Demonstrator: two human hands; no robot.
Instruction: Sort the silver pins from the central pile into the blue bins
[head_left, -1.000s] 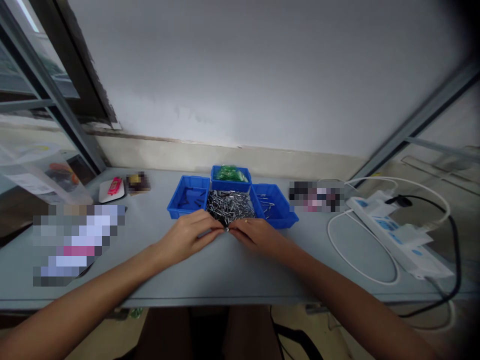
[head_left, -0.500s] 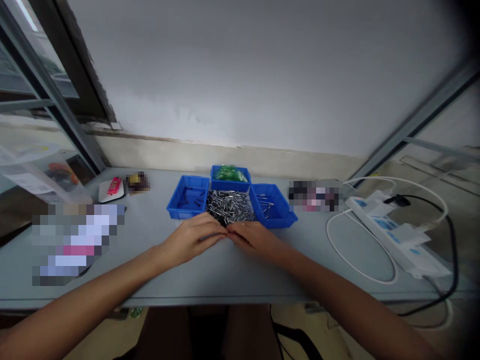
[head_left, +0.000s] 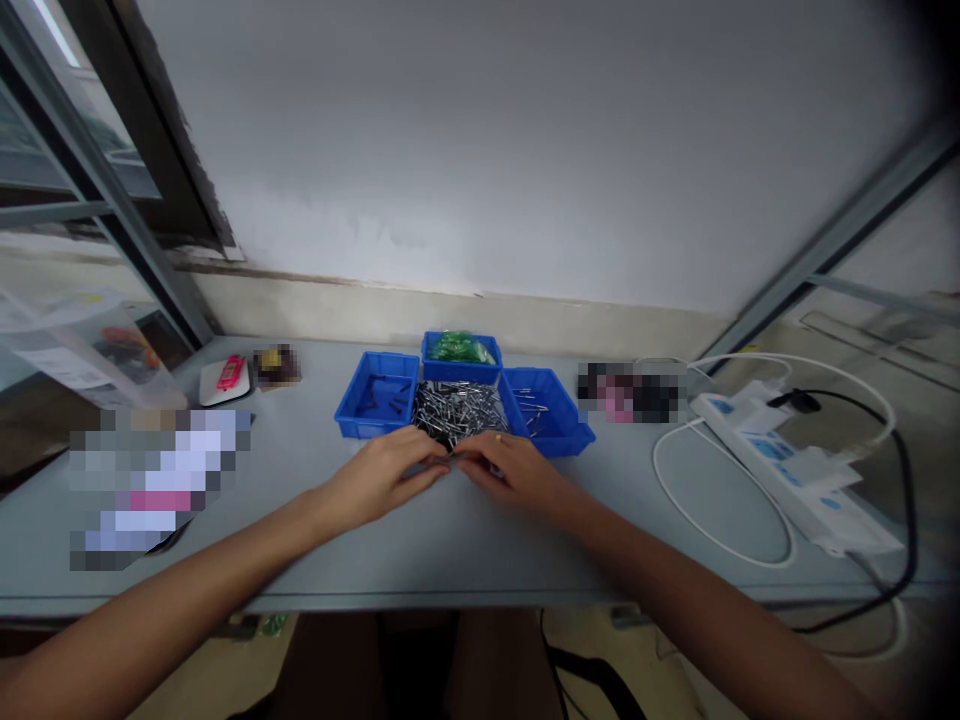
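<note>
A heap of metal screws (head_left: 465,408) lies between blue trays on the grey desk. My left hand (head_left: 390,472) and my right hand (head_left: 510,470) meet at the heap's near edge, fingertips pinched around something small and thin that I cannot make out. The left blue tray (head_left: 352,412) holds a few dark screws. In the right blue tray (head_left: 566,435) lie several long silver pieces. Behind the heap, the back blue tray (head_left: 461,371) contains green plastic packets (head_left: 461,347).
A white power strip (head_left: 802,470) with looping cables is on the right. A clear plastic container (head_left: 97,350) stands at the left, near a pink item (head_left: 231,372) on a white object. Pixelated objects lie at both sides.
The fingertips of my two hands have moved slightly apart, and a small thin piece now shows between them. The trays stay where they were.
</note>
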